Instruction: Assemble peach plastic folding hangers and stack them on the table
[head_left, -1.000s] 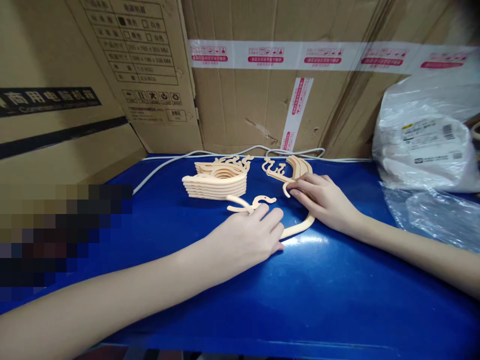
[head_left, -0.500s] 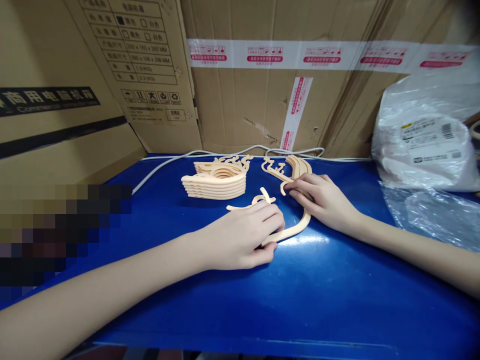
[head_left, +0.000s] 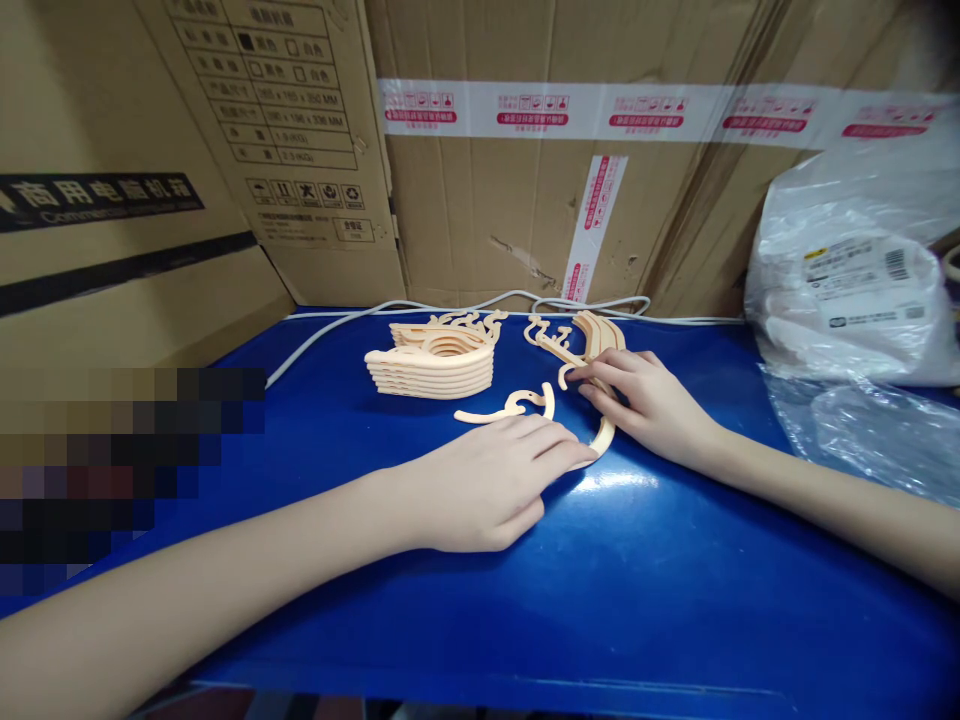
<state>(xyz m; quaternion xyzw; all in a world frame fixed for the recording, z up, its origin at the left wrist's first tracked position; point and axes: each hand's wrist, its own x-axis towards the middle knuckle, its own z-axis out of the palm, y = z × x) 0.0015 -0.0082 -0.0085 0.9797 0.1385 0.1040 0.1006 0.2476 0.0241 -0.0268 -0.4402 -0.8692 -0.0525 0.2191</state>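
A beige plastic clothes hanger (head_left: 603, 436), with a curved arm, lies low over the blue table between my hands. My left hand (head_left: 499, 482) covers much of it, index finger stretched along the arm and the other fingers curled around it. My right hand (head_left: 646, 402) grips the hanger's far part near a small hook, fingertips pinched together. Just beyond my left hand lies another beige hanger piece (head_left: 534, 398) with a curved hook. Farther back on the left sits a neat stack of hangers (head_left: 431, 378). Behind my right fingers is a second group of hangers (head_left: 602, 336).
Cardboard boxes (head_left: 480, 220) wall off the back and left of the blue table (head_left: 525, 620). A white cable (head_left: 337, 314) runs along the back edge. Clear plastic bags with a white labelled package (head_left: 862, 280) lie at the right.
My left index finger has reached forward and right along the hanger's arm, and the thumb has come off its near end. The loose hook piece has turned slightly. My right hand has barely moved.
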